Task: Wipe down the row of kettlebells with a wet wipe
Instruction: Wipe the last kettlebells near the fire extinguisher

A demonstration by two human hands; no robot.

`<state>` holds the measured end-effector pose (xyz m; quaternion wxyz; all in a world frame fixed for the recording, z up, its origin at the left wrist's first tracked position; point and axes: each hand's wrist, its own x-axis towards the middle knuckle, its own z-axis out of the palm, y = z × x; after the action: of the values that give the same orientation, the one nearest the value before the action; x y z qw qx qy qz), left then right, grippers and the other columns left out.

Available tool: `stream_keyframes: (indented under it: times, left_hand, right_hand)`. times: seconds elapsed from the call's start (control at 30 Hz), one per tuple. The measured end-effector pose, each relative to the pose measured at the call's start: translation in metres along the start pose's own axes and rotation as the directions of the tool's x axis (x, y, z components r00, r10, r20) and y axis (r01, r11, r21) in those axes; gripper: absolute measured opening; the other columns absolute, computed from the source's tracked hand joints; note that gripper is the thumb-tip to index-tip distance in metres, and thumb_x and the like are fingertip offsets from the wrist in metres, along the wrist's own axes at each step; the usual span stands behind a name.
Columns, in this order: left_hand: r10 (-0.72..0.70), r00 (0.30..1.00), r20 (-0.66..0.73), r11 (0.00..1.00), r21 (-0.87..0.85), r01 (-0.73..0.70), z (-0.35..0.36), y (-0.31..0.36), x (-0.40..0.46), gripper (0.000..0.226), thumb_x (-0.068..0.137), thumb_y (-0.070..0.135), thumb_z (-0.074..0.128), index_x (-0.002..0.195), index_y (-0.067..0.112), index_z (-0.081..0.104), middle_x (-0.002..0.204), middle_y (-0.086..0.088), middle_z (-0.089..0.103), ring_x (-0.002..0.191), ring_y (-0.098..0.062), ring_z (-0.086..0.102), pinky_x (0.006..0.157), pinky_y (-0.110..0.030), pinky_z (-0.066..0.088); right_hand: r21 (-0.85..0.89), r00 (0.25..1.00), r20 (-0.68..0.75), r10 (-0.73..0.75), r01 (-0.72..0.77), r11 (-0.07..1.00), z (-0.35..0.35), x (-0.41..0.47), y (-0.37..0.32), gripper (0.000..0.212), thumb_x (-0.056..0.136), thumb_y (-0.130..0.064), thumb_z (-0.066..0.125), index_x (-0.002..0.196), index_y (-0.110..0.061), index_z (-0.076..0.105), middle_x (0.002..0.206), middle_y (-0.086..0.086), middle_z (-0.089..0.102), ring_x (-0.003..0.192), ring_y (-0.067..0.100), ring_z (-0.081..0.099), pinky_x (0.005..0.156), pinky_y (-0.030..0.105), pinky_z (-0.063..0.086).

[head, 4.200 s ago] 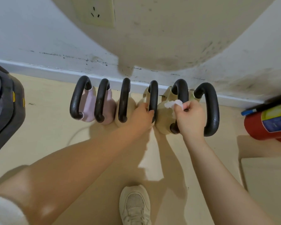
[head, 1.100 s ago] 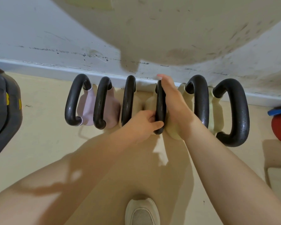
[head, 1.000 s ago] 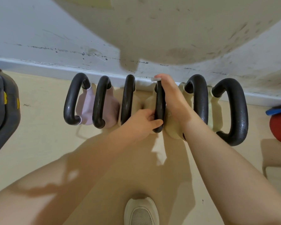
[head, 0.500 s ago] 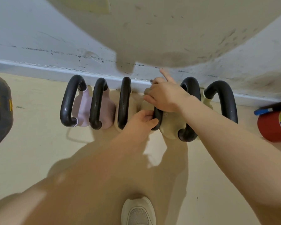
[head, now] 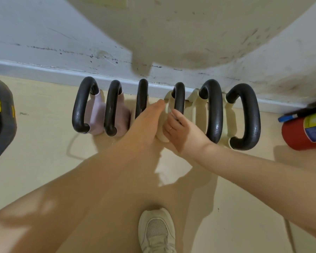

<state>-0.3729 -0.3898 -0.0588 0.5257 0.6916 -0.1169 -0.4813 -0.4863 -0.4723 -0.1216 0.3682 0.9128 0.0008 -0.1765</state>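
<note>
Six kettlebells were lined along the baseboard at twelve o'clock. The fourth handle was gripped by the right hand. The left hand was extended flat. The wipe could not be made out.

Both forearms are bare, with no sleeve in sight. A thin ring circles one finger of the right hand. The left hand wears nothing. Below, one foot is in a pale cream trainer with a mesh toe.
</note>
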Motion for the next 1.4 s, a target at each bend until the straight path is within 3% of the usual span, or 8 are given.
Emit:
stream_keyframes:
  times: [0.17, 0.57, 0.67, 0.77, 0.87, 0.97, 1.27, 1.4]
  left_hand:
    - [-0.066, 0.995, 0.074, 0.998, 0.015, 0.065, 0.0, -0.005, 0.001, 0.039, 0.095, 0.042, 0.036, 0.098, 0.011, 0.058, 0.069, 0.013, 0.045, 0.068, -0.002, 0.044, 0.083, -0.029, 0.041]
    - [-0.037, 0.995, 0.096, 0.995, 0.099, 0.028, -0.001, -0.013, 0.006, 0.028, 0.095, 0.033, 0.042, 0.086, 0.015, 0.062, 0.098, -0.006, 0.062, 0.104, -0.016, 0.057, 0.099, -0.029, 0.039]
    - [-0.078, 0.994, 0.077, 0.995, 0.071, 0.073, 0.001, -0.011, 0.017, 0.017, 0.092, 0.027, 0.044, 0.086, 0.017, 0.056, 0.097, -0.005, 0.057, 0.096, -0.017, 0.054, 0.09, -0.032, 0.042]
    - [-0.098, 0.992, 0.078, 0.98, 0.182, 0.082, 0.008, -0.011, 0.027, 0.02, 0.093, 0.018, 0.041, 0.103, 0.02, 0.058, 0.108, -0.008, 0.059, 0.103, -0.021, 0.056, 0.102, -0.04, 0.042]
    - [-0.009, 0.989, 0.145, 0.925, 0.377, -0.046, 0.015, -0.019, 0.026, 0.035, 0.093, 0.01, 0.038, 0.124, 0.016, 0.053, 0.112, -0.011, 0.063, 0.104, -0.025, 0.059, 0.095, -0.036, 0.046]
    - [0.098, 0.979, 0.178, 0.824, 0.538, -0.18, 0.019, -0.027, 0.022, 0.032, 0.094, 0.01, 0.04, 0.124, 0.009, 0.053, 0.119, -0.009, 0.063, 0.109, -0.022, 0.058, 0.097, -0.032, 0.043]
    - [0.144, 0.946, 0.291, 0.783, 0.552, -0.288, 0.005, -0.03, 0.021, 0.04, 0.093, 0.001, 0.034, 0.127, 0.008, 0.053, 0.124, -0.009, 0.063, 0.116, -0.019, 0.057, 0.105, -0.032, 0.041]
    - [0.087, 0.944, 0.317, 0.849, 0.473, -0.237, 0.003, -0.026, 0.02, 0.044, 0.09, -0.005, 0.033, 0.128, 0.007, 0.053, 0.124, -0.011, 0.061, 0.116, -0.019, 0.056, 0.104, -0.031, 0.041]
  right_hand:
    - [-0.219, 0.974, 0.18, -0.14, 0.178, 0.959, 0.006, -0.014, -0.042, 0.06, 0.096, -0.03, 0.032, 0.148, -0.003, 0.017, 0.157, 0.016, 0.014, 0.144, 0.034, 0.005, 0.104, 0.058, -0.015]
    - [0.332, 0.896, -0.329, 0.297, -0.185, 0.925, 0.03, -0.008, -0.027, 0.047, 0.09, -0.013, 0.038, 0.136, -0.005, 0.045, 0.139, 0.012, 0.052, 0.134, 0.029, 0.035, 0.113, 0.047, 0.019]
    - [0.774, 0.816, -0.16, 0.556, -0.246, 0.583, 0.023, -0.003, -0.03, 0.059, 0.092, -0.013, 0.052, 0.144, -0.001, 0.027, 0.15, 0.017, 0.032, 0.142, 0.029, 0.021, 0.112, 0.045, 0.031]
    - [0.97, 0.774, 0.234, 0.589, -0.224, -0.09, 0.001, 0.009, -0.023, 0.072, 0.096, -0.018, 0.047, 0.149, -0.007, -0.001, 0.159, 0.013, 0.004, 0.142, 0.012, 0.006, 0.115, 0.028, 0.013]
    - [0.719, 0.755, 0.491, 0.434, -0.07, -0.692, -0.004, 0.029, -0.002, 0.073, 0.096, -0.032, 0.042, 0.15, -0.017, -0.005, 0.132, 0.008, 0.044, 0.122, 0.001, 0.043, 0.109, 0.024, 0.033]
    - [0.341, 0.688, 0.688, 0.232, -0.025, -0.94, 0.001, 0.043, 0.021, 0.085, 0.071, -0.066, 0.043, 0.146, -0.033, 0.024, 0.134, 0.002, 0.051, 0.121, 0.023, 0.051, 0.105, 0.048, 0.04]
    - [0.616, 0.49, 0.698, 0.522, -0.041, -0.786, 0.006, 0.055, 0.006, 0.042, 0.097, -0.024, 0.029, 0.137, -0.021, 0.04, 0.11, 0.007, 0.057, 0.1, 0.019, 0.055, 0.093, 0.034, 0.044]
    - [0.865, 0.548, 0.444, 0.709, -0.053, -0.5, -0.009, 0.038, -0.022, 0.05, 0.099, -0.006, 0.028, 0.149, -0.011, 0.02, 0.156, 0.006, 0.021, 0.138, 0.003, 0.02, 0.105, 0.002, 0.018]
